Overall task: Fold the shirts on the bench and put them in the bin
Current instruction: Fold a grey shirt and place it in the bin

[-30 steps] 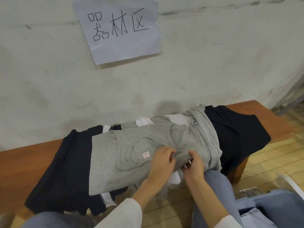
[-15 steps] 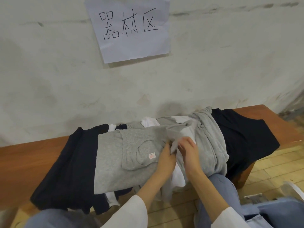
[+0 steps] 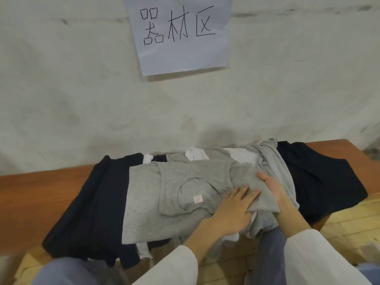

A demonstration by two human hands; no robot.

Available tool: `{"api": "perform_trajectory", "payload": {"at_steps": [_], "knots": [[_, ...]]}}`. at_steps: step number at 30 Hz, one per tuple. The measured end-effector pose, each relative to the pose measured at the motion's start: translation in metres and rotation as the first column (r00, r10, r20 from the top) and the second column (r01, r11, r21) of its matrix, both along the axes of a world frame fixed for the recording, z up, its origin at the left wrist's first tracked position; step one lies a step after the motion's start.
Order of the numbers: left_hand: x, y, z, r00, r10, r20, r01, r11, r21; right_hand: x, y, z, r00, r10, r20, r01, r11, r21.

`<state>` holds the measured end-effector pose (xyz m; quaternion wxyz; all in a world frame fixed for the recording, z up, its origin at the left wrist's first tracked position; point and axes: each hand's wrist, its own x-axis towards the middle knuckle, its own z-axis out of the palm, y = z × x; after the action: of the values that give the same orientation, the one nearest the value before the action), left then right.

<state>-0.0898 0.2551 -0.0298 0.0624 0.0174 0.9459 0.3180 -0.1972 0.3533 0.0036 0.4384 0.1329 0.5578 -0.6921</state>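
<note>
Brown wooden tabletop [image 3: 30,194]: dark navy shirt [image 3: 96,202] at left, grey cotton shirt [image 3: 152,206] spread over it, centre. The left hand [image 3: 232,210] presses it flat, grip wide; the right hand [image 3: 271,186] sits at the folded-in side, grip indeterminable. Risk: the fold may spring open or drag the crumpled grey garment [image 3: 275,159] alongside. Cloth overhanging the near edge could slide off. Bare room far left and far right. The bin is not in view.

A rough whitewashed wall [image 3: 61,89] stands behind, scuffed and stained. A white paper sheet [image 3: 181,56] with three handwritten black characters is stuck to it. A reddish-brown wooden bench [image 3: 41,194] stands against the wall. The floor [image 3: 349,219] at the right is pale yellowish blocks, and the light is soft and even.
</note>
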Motion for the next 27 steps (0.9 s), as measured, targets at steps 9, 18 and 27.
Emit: {"api": "perform_trajectory", "payload": {"at_steps": [9,18,27], "knots": [[0.062,-0.05,0.013,0.758,0.639,0.129,-0.427,0.337,0.839,0.012,-0.136,0.029,0.972,0.066,-0.224,-0.084,0.994,-0.072],[0.166,-0.142,-0.03,0.477,0.589,0.652,-0.58,-0.347,0.737,0.136,-0.251,-0.05,0.316,0.735,-0.6,-0.325,0.678,0.659],[0.159,-0.167,-0.023,0.425,0.739,0.522,-0.757,-0.026,0.653,0.059,-0.263,-0.037,-0.059,0.817,-0.574,-0.005,0.575,0.818]]}}
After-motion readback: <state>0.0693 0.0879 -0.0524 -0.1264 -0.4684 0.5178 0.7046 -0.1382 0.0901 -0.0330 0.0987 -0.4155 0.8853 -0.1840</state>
